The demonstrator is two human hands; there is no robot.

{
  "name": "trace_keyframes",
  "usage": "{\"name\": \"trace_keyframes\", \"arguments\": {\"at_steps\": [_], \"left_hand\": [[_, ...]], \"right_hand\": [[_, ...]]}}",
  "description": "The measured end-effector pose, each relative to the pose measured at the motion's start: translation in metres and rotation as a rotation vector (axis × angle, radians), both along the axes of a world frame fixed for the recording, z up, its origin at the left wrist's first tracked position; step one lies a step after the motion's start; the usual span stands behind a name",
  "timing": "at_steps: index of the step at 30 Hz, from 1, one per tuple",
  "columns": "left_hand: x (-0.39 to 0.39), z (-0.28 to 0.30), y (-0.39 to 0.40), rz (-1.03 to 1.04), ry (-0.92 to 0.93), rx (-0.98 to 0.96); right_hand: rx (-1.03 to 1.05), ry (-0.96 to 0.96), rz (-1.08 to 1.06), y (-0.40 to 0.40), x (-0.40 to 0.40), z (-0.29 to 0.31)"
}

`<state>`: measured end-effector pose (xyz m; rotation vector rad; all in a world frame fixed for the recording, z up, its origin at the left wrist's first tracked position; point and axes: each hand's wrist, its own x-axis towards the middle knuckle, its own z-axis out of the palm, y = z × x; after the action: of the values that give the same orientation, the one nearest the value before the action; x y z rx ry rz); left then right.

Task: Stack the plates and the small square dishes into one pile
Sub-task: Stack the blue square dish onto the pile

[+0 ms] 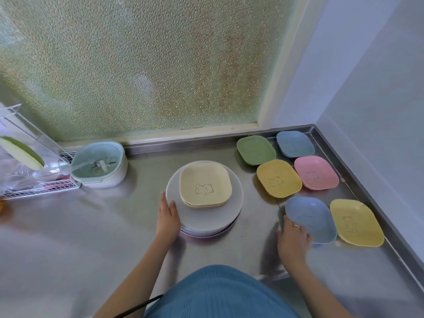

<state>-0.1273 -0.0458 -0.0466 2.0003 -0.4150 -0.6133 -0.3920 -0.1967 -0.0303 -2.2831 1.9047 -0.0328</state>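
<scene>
A pile of round white plates [204, 222] sits in the middle of a brushed steel surface [68, 226], smooth-rimmed and matte, with a pinkish edge showing at the bottom of the pile. On top of it lie a few small square dishes with rounded corners, the uppermost a cream dish [205, 185] with a line-drawn bear in its centre.

The left hand [167, 216] rests against the pile's near-left rim, its fingers [171, 208] together and laid flat on the edge of the plates rather than clamped around anything.

To the right of the pile, six more square dishes lie singly on the steel, all shallow, matte and plastic-looking. Farthest from the pile are a green dish [256, 149] and a blue dish [295, 143]; nearer are a yellow dish [278, 178] and a pink dish [316, 172], both with faint bear outlines. Nearest the person lie a second blue dish [312, 218] and a second yellow dish [356, 222], just beside each other.

The right hand [292, 237], wearing a ring, has its fingers [289, 222] curled over the near-left rim of the second blue dish, touching it.

Left of the pile stands a pale mint strainer basket [99, 164] in a white bowl.
</scene>
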Motion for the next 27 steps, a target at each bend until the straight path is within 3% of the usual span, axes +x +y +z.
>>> {"name": "trace_keyframes", "arguments": {"at_steps": [3,8,16,20,27], "left_hand": [[0.0,0.0,0.001,0.002,0.006,0.009],[-0.002,0.0,0.002,0.004,0.015,0.017],[-0.001,0.001,0.003,0.001,0.027,0.019],[-0.002,0.003,0.003,0.001,0.016,0.01],[-0.001,0.003,0.003,0.003,0.015,0.014]], "right_hand": [[0.051,-0.164,-0.035,0.005,0.0,0.001],[0.085,-0.14,-0.034,0.004,0.002,-0.003],[-0.216,-0.568,0.014,0.026,0.002,0.008],[-0.327,-0.725,0.302,0.04,0.025,0.028],[-0.264,-0.69,0.713,0.042,0.089,0.069]]}}
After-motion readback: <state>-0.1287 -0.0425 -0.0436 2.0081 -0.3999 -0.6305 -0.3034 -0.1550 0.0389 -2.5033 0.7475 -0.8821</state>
